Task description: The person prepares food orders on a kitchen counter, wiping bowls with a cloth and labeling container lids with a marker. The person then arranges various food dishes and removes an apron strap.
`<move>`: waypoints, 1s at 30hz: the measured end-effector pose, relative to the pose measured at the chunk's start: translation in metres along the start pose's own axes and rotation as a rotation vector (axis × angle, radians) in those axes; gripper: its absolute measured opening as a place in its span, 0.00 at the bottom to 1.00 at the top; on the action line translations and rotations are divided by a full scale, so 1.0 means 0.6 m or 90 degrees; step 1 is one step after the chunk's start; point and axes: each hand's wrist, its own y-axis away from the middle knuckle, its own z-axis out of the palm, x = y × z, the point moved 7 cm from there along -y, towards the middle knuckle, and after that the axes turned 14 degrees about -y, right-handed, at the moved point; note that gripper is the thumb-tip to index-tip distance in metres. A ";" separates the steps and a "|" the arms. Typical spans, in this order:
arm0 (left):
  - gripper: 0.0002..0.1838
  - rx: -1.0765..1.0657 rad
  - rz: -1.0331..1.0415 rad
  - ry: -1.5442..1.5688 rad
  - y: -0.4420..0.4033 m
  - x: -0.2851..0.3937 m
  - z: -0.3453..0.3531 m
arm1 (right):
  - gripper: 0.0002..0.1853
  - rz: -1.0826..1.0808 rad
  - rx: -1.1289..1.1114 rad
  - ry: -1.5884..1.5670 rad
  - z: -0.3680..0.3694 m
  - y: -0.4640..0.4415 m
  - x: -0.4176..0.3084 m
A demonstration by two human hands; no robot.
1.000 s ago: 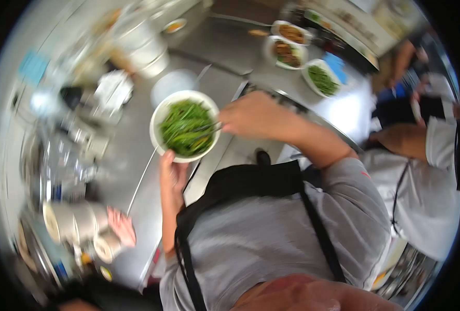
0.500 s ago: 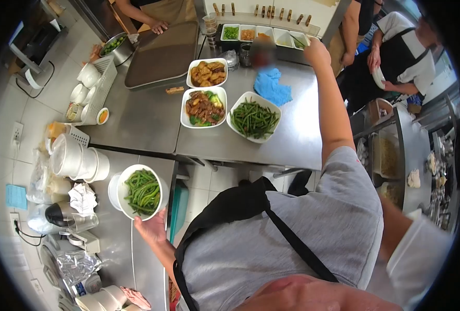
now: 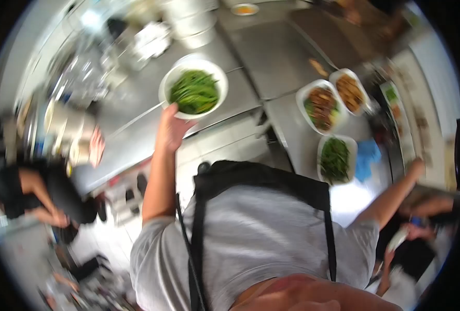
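Observation:
My left hand (image 3: 172, 127) grips the near rim of a round white bowl (image 3: 205, 63) and holds it over the steel counter. Green beans (image 3: 194, 92) fill the bowl. Far to the right, my right hand (image 3: 416, 167) is closed beside the row of small white topping containers (image 3: 397, 115); blur hides what its fingers hold. Between my hands, on the other counter, stand a white dish of dark cooked green beans (image 3: 335, 159), a dish of brown meat with green vegetables (image 3: 321, 109) and a dish of golden-brown pieces (image 3: 349, 93).
A blue cloth (image 3: 367, 159) lies beside the bean dish. Stacked white tubs (image 3: 191, 23) and crumpled white paper (image 3: 152, 40) stand at the back left. A gap with tiled floor (image 3: 224, 140) separates the counters. Other people are at the lower left and right.
The view has swung round toward the left counter, and much is blurred. My left hand still holds the bowl of beans. My right hand stays by the topping containers.

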 end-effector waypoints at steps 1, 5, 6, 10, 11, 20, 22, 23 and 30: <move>0.35 0.000 0.009 -0.008 0.003 -0.001 -0.019 | 0.14 -0.062 0.054 -0.019 0.008 -0.049 -0.009; 0.38 0.058 0.037 -0.011 0.021 0.023 -0.098 | 0.21 0.028 0.088 -0.496 -0.336 -0.001 -0.293; 0.37 0.064 0.041 -0.007 0.023 0.026 -0.126 | 0.23 -0.027 0.081 -0.609 -0.374 0.013 -0.356; 0.38 0.108 0.089 0.006 0.060 0.066 -0.230 | 0.13 -0.378 0.029 -0.862 -0.528 0.145 -0.709; 0.38 0.127 0.101 0.013 0.071 0.072 -0.272 | 0.12 -0.250 -0.123 -0.906 -0.587 0.220 -0.798; 0.37 0.359 0.162 0.023 0.247 0.129 -0.602 | 0.10 -1.020 -0.475 -0.912 -0.862 0.794 -1.420; 0.36 0.438 0.151 0.032 0.291 0.117 -0.660 | 0.10 -1.166 -0.452 -0.821 -0.904 0.927 -1.489; 0.36 0.462 0.159 0.038 0.310 0.115 -0.677 | 0.10 -1.258 -0.357 -0.783 -0.923 0.988 -1.507; 0.42 0.496 0.147 0.109 0.382 0.085 -0.754 | 0.12 -1.485 -0.232 -0.787 -1.028 1.199 -1.554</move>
